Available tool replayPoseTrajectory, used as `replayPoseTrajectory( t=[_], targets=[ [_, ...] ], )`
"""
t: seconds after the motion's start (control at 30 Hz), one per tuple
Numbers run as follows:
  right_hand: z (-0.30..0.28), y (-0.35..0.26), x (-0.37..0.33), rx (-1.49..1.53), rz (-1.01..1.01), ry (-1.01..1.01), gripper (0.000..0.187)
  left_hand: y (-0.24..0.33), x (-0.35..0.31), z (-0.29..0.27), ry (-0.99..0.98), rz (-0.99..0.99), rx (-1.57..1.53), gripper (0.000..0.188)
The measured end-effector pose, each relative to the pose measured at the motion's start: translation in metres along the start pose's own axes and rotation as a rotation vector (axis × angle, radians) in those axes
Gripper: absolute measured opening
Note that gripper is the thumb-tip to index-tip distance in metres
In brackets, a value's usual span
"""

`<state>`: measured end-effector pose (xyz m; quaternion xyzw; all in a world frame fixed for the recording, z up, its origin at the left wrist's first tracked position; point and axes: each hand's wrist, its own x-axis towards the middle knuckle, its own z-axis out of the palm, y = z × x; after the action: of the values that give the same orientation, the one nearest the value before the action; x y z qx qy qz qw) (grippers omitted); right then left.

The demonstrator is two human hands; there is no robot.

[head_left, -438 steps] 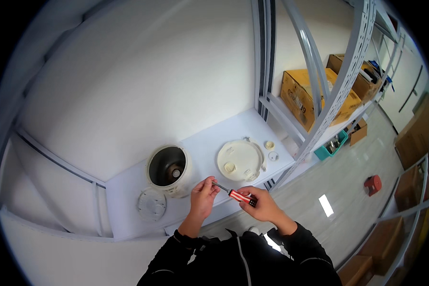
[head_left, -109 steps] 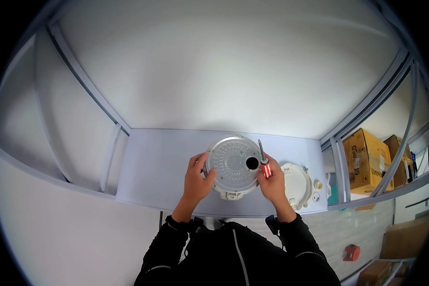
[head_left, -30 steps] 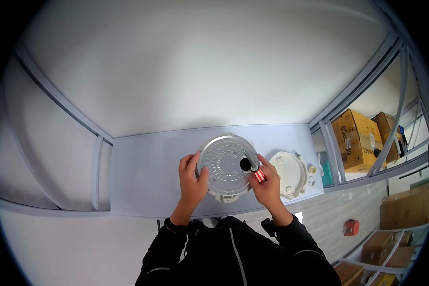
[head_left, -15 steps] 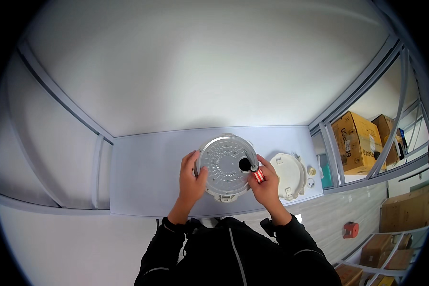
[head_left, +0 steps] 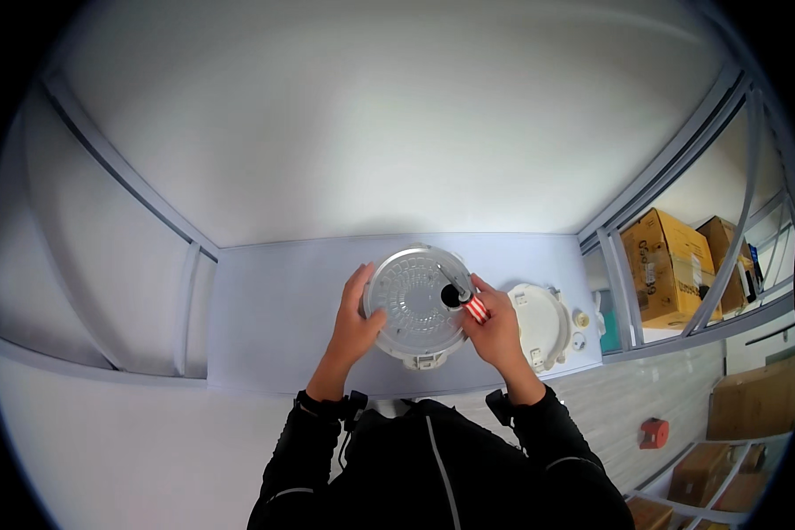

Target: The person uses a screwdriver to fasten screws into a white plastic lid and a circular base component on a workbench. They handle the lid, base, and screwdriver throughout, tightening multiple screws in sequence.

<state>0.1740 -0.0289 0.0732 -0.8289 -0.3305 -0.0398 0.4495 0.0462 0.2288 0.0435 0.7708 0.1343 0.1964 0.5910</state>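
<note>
A round lid (head_left: 411, 322), with a silvery patterned metal plate inside a pale rim and a latch at its near edge, sits in front of me on the table. My left hand (head_left: 353, 320) clasps its left rim, thumb over the plate. In my right hand (head_left: 498, 330) is a screwdriver (head_left: 475, 308) with a red-and-white striped handle. Its metal shaft points up and left over the plate, past a dark round hole (head_left: 451, 296). The right-hand fingers also lie along the lid's right rim. Whether the screwdriver's tip touches the plate I cannot tell.
Just right of the lid lies a round white plastic cover (head_left: 541, 322). Two small round parts, one yellowish (head_left: 580, 319) and one white (head_left: 579, 341), lie beyond it. Cardboard boxes (head_left: 667, 265) stand behind the frame at right. A red stool (head_left: 654, 433) is on the floor.
The screwdriver has tilted further left, its shaft now reaching over the plate's upper right. My right hand has shifted slightly with it. Both hands remain on the lid.
</note>
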Motion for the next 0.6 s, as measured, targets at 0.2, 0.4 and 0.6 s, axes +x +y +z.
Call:
replayPoseTrajectory(
  t=[0.2,0.4,0.6],
  targets=[
    [0.000,0.014,0.025,0.062,-0.054,-0.080,0.034,0.014,-0.007,-0.009,0.001,-0.120,0.037,0.091],
    [-0.003,0.016,0.049,0.097,-0.060,-0.160,0.035,0.024,-0.019,0.005,0.117,-0.178,0.020,0.097],
    [-0.017,0.006,0.031,0.176,0.048,-0.102,0.021,0.024,-0.025,0.016,0.207,-0.197,-0.022,0.097]
  ],
)
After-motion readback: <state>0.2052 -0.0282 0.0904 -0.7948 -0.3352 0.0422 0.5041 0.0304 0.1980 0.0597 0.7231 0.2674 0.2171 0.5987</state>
